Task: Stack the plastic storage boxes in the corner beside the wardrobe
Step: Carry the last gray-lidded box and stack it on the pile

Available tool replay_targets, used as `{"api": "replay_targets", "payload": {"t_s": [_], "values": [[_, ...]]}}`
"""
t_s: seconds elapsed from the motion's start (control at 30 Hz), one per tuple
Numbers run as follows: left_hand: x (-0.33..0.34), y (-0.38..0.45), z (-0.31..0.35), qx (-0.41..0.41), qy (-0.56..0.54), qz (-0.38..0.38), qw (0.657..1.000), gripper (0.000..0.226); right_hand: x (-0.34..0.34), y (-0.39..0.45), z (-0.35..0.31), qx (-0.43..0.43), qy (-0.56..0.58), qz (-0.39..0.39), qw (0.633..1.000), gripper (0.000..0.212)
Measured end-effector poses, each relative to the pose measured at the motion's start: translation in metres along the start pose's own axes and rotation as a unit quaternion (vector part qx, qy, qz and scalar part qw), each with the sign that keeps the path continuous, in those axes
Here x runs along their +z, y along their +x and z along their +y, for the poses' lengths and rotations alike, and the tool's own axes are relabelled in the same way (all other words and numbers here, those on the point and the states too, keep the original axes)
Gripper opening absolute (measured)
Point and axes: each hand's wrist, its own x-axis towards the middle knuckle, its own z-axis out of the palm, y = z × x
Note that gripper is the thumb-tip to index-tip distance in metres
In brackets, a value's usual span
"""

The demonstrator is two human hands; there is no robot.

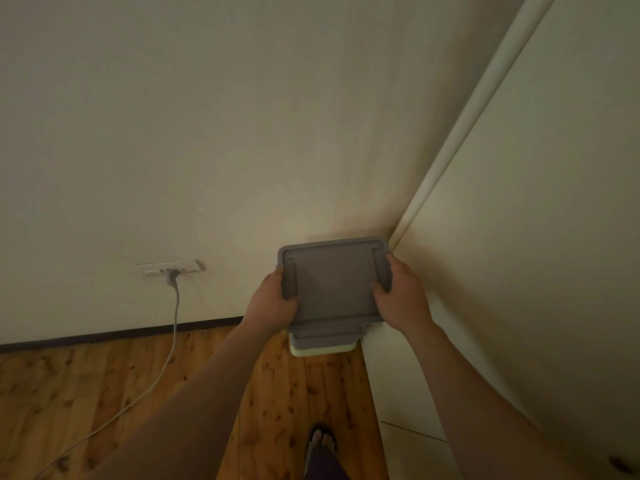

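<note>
A grey-lidded plastic storage box [334,282] is in the corner between the wall and the white wardrobe [519,271]. My left hand [273,297] grips its left side and my right hand [398,292] grips its right side, thumbs on the lid. Below it shows the front edge of another grey lid [329,332] and a pale green-white box [323,349] on the floor. Whether the held box rests on the lower ones or hovers over them I cannot tell.
A wall socket [169,267] with a grey cable [173,341] plugged in lies left of the boxes; the cable trails across the wooden floor [104,382] to the lower left. My sandalled foot [322,445] stands near the wardrobe's base.
</note>
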Motion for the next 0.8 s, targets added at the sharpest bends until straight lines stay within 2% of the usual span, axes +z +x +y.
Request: {"api": "replay_targets", "payload": {"t_s": [0.53,0.8], "values": [[0.089,0.090,-0.101,0.030,-0.025,0.003,0.999,0.061,0.122,0.060,0.092,0.019,-0.017,-0.033,0.999,0.071],[0.112,0.112,-0.131,0.047,-0.031,0.007,0.998,0.058,0.149,0.079,0.118,0.008,-0.033,-0.048,0.998,0.073]]}}
